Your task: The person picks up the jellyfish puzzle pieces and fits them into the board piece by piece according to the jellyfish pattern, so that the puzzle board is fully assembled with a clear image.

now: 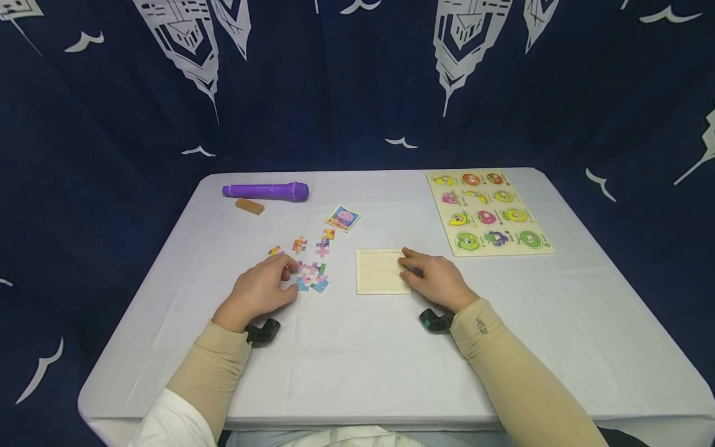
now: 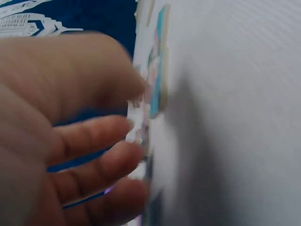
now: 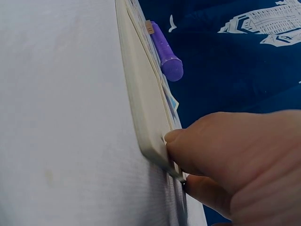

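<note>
A shallow, blank wooden puzzle tray [image 1: 381, 273] lies near the middle of the table, and my right hand [image 1: 434, 278] pinches its right edge. From the right wrist, the thumb shows on the tray's face [image 3: 149, 101], with a finger at its edge. To the left, my left hand [image 1: 258, 290] hovers beside a cluster of small jigsaw pieces [image 1: 313, 272], pink, blue and green, its fingers loosely bent with nothing visible between them. Its thumb overlaps a blue-edged piece [image 2: 161, 70] in the left wrist view. More pieces [image 1: 323, 248] lie just behind the cluster.
Behind the pieces is a small square picture card [image 1: 343, 218] with a pink figure. A purple microphone [image 1: 265, 192] and a brown block [image 1: 249, 206] lie at the back left. A fruit puzzle board [image 1: 487, 214] occupies the back right.
</note>
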A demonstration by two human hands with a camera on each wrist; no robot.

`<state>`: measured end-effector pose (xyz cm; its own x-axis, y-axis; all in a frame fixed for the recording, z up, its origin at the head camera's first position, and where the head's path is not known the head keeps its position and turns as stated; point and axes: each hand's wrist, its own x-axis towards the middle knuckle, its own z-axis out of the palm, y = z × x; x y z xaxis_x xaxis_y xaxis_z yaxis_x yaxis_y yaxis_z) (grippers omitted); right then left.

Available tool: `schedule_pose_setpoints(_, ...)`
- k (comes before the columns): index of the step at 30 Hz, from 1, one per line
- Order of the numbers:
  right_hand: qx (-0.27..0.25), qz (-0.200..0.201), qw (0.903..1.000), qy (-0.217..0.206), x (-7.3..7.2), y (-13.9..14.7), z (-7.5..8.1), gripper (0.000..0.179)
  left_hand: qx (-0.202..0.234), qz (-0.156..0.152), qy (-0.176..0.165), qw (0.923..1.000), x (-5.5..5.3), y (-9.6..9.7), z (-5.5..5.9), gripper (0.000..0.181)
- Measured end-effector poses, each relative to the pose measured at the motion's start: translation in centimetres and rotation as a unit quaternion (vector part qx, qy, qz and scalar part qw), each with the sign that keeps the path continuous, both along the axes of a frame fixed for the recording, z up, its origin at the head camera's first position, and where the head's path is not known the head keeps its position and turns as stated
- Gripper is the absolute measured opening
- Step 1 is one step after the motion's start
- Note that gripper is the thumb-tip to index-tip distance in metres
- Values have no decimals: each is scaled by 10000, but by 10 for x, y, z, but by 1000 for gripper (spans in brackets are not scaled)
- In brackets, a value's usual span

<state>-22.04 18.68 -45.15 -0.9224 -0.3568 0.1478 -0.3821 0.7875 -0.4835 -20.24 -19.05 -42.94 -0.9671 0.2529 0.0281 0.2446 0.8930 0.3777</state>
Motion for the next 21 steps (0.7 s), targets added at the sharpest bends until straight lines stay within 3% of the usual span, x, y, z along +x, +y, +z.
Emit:
schedule_pose_setpoints(4, -5, -8, 10000, -44, 1, -1, 2, 40, -100, 326, -77, 9994, 0, 2, -3, 41)
schedule_pose_setpoints(11, 10, 14, 10000, -43, 1, -2, 3, 40, -45, 343, -123, 9993, 2, 4, -2, 26)
schedule_pose_setpoints(21, 23, 22, 10000, -26, 1, 0, 1, 41, 295, 310, 88, 9990, 0, 4, -2, 25)
